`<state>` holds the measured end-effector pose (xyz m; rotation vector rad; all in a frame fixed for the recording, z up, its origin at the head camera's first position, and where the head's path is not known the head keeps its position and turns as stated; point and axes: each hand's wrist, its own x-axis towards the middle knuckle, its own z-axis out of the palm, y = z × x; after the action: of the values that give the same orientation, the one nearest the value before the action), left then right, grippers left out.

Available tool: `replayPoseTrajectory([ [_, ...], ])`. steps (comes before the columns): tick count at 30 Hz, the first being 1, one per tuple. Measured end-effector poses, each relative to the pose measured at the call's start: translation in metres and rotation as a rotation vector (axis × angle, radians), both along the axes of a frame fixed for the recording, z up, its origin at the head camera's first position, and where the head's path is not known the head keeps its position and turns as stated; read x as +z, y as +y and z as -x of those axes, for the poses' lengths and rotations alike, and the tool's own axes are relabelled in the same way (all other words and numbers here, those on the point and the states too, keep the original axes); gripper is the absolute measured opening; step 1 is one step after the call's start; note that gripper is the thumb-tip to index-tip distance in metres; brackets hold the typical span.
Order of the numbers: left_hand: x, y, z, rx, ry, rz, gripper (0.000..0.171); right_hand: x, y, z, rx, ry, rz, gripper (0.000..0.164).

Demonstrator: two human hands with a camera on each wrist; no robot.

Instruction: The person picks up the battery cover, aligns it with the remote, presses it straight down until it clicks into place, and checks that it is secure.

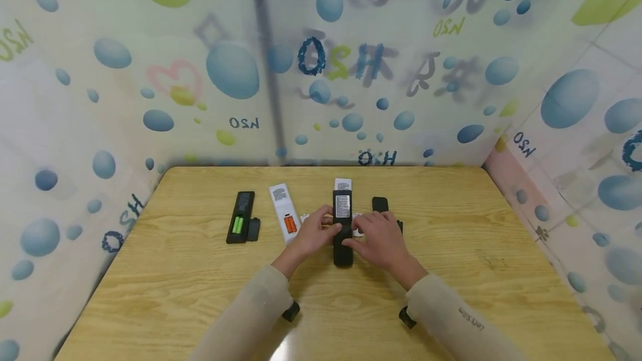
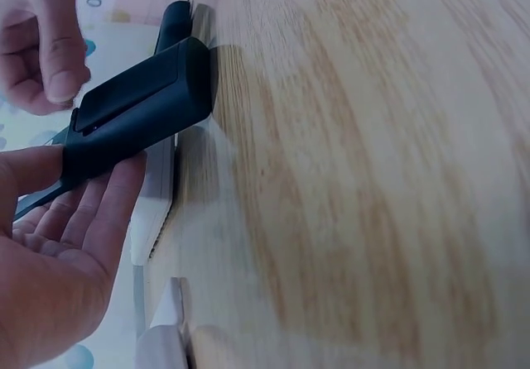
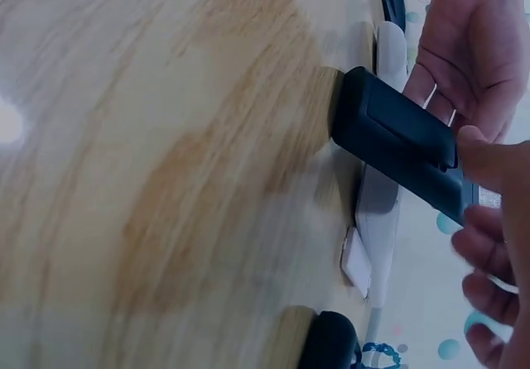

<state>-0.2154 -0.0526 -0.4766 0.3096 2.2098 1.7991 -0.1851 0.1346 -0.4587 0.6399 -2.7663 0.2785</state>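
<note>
A black remote control (image 1: 343, 252), back side up with a label near its far end, is held by my left hand (image 1: 316, 233), thumb on one side and fingers beneath. Its battery cover (image 2: 128, 92) sits at the near end, one edge slightly raised in both wrist views. My right hand (image 1: 383, 241) is beside the remote, its thumb at the cover's raised edge (image 3: 447, 164) and its other fingers loosely bent. Whether that thumb touches the cover is unclear. A white remote (image 1: 343, 184) lies behind the held one, partly hidden.
On the left lie a black remote (image 1: 244, 205) with green batteries, its loose cover (image 1: 253, 230), and a white remote (image 1: 282, 199) with orange batteries. Another black remote (image 1: 380, 204) is partly behind my right hand. A patterned wall (image 1: 431, 144) borders the wooden table (image 1: 165, 294).
</note>
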Motion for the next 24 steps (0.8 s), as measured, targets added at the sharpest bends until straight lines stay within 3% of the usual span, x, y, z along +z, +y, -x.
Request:
replayPoseTrajectory([
  [7, -0.0021, 0.0004, -0.0001, 0.01, 0.002, -0.014, 0.024, -0.0043, -0.0006, -0.0013, -0.099, -0.04, -0.127, 0.056],
  [14, 0.0069, 0.0011, -0.0037, 0.015, 0.008, 0.011, 0.023, -0.0074, -0.0001, -0.0001, -0.088, -0.031, -0.135, 0.056],
  [18, 0.0, 0.0012, -0.0014, 0.024, 0.018, 0.029, 0.022, -0.0094, -0.0003, 0.0004, -0.08, -0.019, -0.137, 0.056],
  [24, 0.0001, 0.0012, -0.0012, 0.022, 0.013, 0.035, 0.023, -0.0094, -0.0015, 0.0004, -0.087, -0.019, -0.141, 0.056],
])
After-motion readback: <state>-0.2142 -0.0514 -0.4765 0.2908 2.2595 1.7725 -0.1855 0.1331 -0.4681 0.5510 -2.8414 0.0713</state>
